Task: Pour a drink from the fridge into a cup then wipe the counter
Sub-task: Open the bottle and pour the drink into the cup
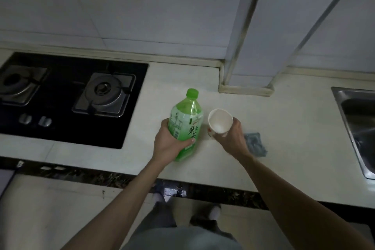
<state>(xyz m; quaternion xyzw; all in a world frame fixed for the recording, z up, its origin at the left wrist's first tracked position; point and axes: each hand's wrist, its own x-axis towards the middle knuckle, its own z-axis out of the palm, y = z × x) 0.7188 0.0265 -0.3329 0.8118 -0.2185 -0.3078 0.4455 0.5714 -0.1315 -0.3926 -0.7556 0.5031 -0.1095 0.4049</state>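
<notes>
The green tea bottle is out of the fridge and stands nearly upright at the middle of the counter, its green cap still screwed on. Just to its right is the white paper cup, tipped so its mouth shows, and it looks empty. So the pouring hasn't begun; I'd say this is the setting-up step. Next the cap has to come off, which likely means freeing a hand, then tilting the bottle over a steadied cup.

The left hand wraps the bottle's lower body, fingers curled tight on the label. The right hand grips the cup from its far side, fingers closed round the wall. I cannot tell whether either rests on the counter.

A dark cloth lies beside the right wrist. The stove is off left, the sink off right.
</notes>
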